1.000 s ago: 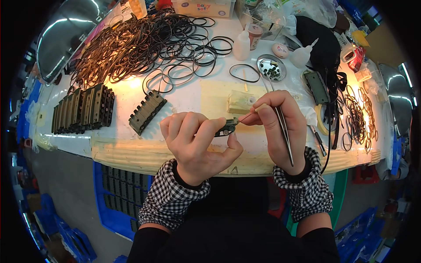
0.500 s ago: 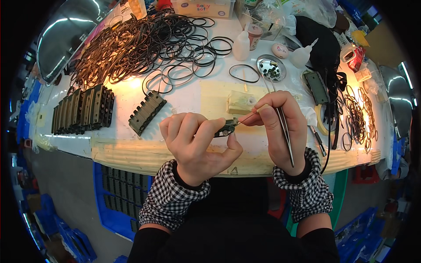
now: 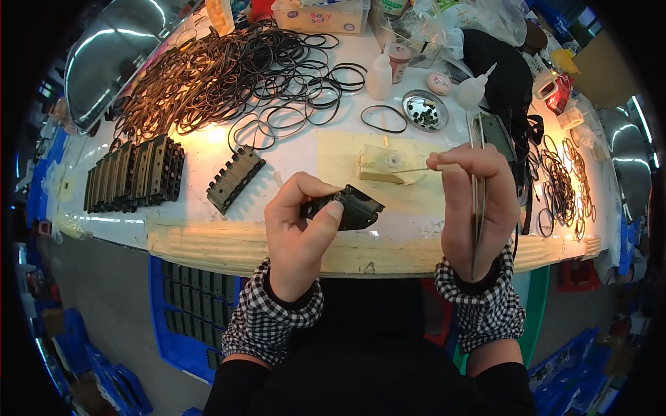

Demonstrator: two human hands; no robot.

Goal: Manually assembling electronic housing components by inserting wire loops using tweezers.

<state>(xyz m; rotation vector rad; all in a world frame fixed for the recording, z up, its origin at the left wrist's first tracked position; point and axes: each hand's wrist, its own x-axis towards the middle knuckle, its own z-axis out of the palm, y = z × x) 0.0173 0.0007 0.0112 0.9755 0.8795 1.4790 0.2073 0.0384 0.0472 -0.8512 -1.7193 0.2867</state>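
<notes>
Dark green part [image 3: 362, 208], one, clamped in left hand [image 3: 300, 232] between thumb and fingers, above the tabletop [image 3: 409, 218]. Right hand [image 3: 482, 197], well apart from left, pinching one thin stick [image 3: 418, 169] between thumb and forefinger; also holding one pair of metal tweezers [image 3: 475, 201], upright along the palm. Held part: long axis roughly left to right, tilted slightly downward at the right; free end pointing toward the right hand, near end hidden by fingers. Stick: nearly level, pointing left, tip over or against one yellowish block [image 3: 373, 168] with a round hole; contact impossible to tell.

Farther out: one loose green part [image 3: 236, 179] left of the left hand, long axis slanting from upper right to lower left; at far left, a packed row of like parts [image 3: 132, 173], count uncertain. Beyond the block, one single black loop [image 3: 383, 119] and one round metal dish [image 3: 444, 111] of small dark pieces; behind these, two white squeeze bottles [image 3: 379, 78]. Loops heaped at upper left, too tangled for counting.

Edges: padded cream front edge [image 3: 368, 267] just below the held part. Open room: bare strip between held part and right hand; narrower gap between loose part and left hand.
</notes>
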